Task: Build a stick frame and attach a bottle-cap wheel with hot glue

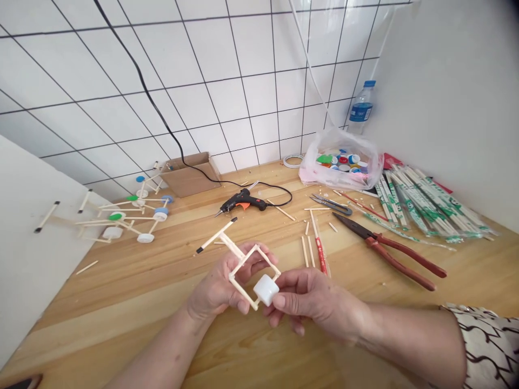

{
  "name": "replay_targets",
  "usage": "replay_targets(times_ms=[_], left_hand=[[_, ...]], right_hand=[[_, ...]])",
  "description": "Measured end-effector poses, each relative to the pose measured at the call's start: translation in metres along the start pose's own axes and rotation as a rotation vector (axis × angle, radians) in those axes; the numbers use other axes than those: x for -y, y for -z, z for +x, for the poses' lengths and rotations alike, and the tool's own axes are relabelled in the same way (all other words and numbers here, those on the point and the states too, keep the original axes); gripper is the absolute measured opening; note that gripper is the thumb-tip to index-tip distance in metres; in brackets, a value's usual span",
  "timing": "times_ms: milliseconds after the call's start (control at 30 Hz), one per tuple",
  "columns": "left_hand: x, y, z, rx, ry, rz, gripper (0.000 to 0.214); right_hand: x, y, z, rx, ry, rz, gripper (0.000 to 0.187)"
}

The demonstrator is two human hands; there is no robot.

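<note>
Low over the wooden table, my left hand (pixel 221 283) is closed around a small frame of wooden sticks (pixel 242 290). The frame has a square of sticks and a stem ending in a crossbar (pixel 217 235) with black tips. My right hand (pixel 314 294) pinches a white bottle cap (pixel 266 289) between thumb and fingers. The cap sits against the near right side of the square; whether it is fixed there I cannot tell.
A black glue gun (pixel 241 201) lies behind my hands. Red-handled pliers (pixel 389 248), small snips (pixel 331 204) and wrapped chopsticks (pixel 430 202) lie right. A plastic bag (pixel 310 175) holds bottle caps. Several stick-and-cap models (pixel 138 216) and a cardboard box (pixel 190 178) stand left.
</note>
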State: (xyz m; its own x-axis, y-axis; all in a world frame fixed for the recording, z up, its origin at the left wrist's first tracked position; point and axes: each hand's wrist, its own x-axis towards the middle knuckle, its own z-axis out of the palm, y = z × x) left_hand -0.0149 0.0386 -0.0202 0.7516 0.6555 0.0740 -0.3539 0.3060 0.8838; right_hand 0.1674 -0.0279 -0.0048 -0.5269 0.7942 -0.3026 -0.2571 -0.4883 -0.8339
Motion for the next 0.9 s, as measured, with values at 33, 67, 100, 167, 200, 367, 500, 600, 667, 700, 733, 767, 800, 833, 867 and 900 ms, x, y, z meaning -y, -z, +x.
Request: replay_targets(times_ms=[33,67,100,167,200,367,500,600,667,700,733,767,800,833,867,900], left_hand=[[0.0,-0.0006,0.0001,0.003,0.006,-0.001,0.068],[0.0,-0.0012,0.0002,0.008,0.015,-0.003,0.067],[0.0,-0.0018,0.0003,0.011,0.026,-0.005,0.067],[-0.0001,-0.0026,0.0004,0.009,0.041,-0.008,0.067],[-0.0001,-0.0028,0.0005,0.005,0.044,-0.006,0.067],[-0.0004,-0.0021,0.0007,0.01,0.045,0.043,0.066],[-0.0007,-0.0017,0.0013,0.018,0.039,0.068,0.066],[-0.0009,-0.0016,0.0017,0.022,0.044,0.07,0.065],[-0.0008,-0.0016,0.002,0.026,0.043,0.067,0.065],[-0.0008,-0.0015,0.002,0.026,0.041,0.065,0.065],[-0.0006,-0.0015,0.0021,0.024,0.039,0.062,0.066],[-0.0005,-0.0016,0.0021,0.02,0.038,0.06,0.066],[-0.0003,-0.0016,0.0021,0.018,0.038,0.059,0.066],[-0.0001,-0.0017,0.002,0.017,0.04,0.057,0.066],[0.0001,-0.0019,0.002,0.016,0.042,0.055,0.065],[0.0003,-0.002,0.0018,0.015,0.044,0.052,0.065]], right_hand=[[-0.0003,-0.0001,-0.0001,-0.004,0.004,0.013,0.039],[-0.0007,-0.0001,-0.0002,-0.006,0.009,0.026,0.038],[-0.0011,-0.0002,-0.0002,-0.006,0.015,0.04,0.037],[-0.0017,-0.0004,-0.0002,-0.009,0.028,0.067,0.036],[-0.0019,-0.0005,-0.0002,-0.01,0.035,0.083,0.036],[-0.0023,-0.0011,0.0004,-0.025,0.047,0.141,0.033],[-0.0016,-0.0014,0.0023,-0.05,0.041,0.147,0.033],[-0.0006,-0.0024,0.0027,-0.059,0.032,0.153,0.034],[-0.0002,-0.003,0.0021,-0.06,0.028,0.161,0.034],[0.0,-0.0032,0.0017,-0.061,0.025,0.167,0.034],[0.0,-0.0033,0.0014,-0.061,0.023,0.171,0.033],[0.0,-0.0033,0.0012,-0.061,0.02,0.175,0.033],[-0.0001,-0.0032,0.0011,-0.061,0.017,0.179,0.033],[-0.0003,-0.003,0.0012,-0.059,0.016,0.183,0.033],[-0.0006,-0.0026,0.0014,-0.058,0.015,0.187,0.032],[-0.0009,-0.0023,0.0017,-0.056,0.015,0.191,0.032]])
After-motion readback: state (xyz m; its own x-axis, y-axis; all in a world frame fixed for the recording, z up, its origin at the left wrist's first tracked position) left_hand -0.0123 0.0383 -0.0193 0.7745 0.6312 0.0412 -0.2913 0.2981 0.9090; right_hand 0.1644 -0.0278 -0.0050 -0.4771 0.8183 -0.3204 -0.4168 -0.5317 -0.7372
